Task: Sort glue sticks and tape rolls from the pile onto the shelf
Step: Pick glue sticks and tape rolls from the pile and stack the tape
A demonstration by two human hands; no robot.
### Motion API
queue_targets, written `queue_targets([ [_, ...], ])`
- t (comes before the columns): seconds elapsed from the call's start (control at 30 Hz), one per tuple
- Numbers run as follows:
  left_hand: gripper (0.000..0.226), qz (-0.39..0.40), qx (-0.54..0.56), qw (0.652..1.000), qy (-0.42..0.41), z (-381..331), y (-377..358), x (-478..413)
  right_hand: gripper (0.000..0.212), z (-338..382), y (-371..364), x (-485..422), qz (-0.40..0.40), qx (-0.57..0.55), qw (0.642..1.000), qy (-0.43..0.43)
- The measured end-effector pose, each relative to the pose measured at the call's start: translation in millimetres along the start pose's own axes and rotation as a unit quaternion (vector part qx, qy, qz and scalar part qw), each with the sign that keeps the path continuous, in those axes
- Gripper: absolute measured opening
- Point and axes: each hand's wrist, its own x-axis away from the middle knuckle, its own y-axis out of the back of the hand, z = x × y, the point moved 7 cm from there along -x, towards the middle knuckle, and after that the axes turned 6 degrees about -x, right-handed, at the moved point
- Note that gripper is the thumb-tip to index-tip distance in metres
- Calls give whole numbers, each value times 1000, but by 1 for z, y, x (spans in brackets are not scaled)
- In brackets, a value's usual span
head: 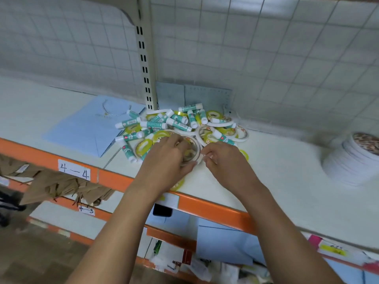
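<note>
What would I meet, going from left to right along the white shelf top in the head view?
Light blue paper bag lying flat → pile of glue sticks and tape rolls → stack of white rolls at the far right.

Mid-shelf [266, 177] before me, the pile [174, 124] mixes teal-and-white glue sticks [131, 137], lying flat at all angles, with flat tape rolls [141, 148], white and yellow. Far right, more white rolls [348, 167] sit stacked.

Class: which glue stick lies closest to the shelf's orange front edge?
The glue stick at the pile's near-left corner, beside the left hand gripping a tape roll; all others lie farther back.
</note>
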Motion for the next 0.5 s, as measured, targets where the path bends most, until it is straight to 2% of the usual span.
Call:
queue_targets([
  [0.27, 33, -16, 25, 999, -27, -7, -4, -22, 32, -34, 30, -40, -96, 49, 992, -68],
  [0.4, 30, -45, 43, 998, -5, 0, 1, -24, 34, -49, 13, -57, -21, 113, 989, -90],
  [0.5, 40, -63, 47, 997, 24, 9, 3, -21, 31, -51, 13, -59, -25, 101, 990, -98],
])
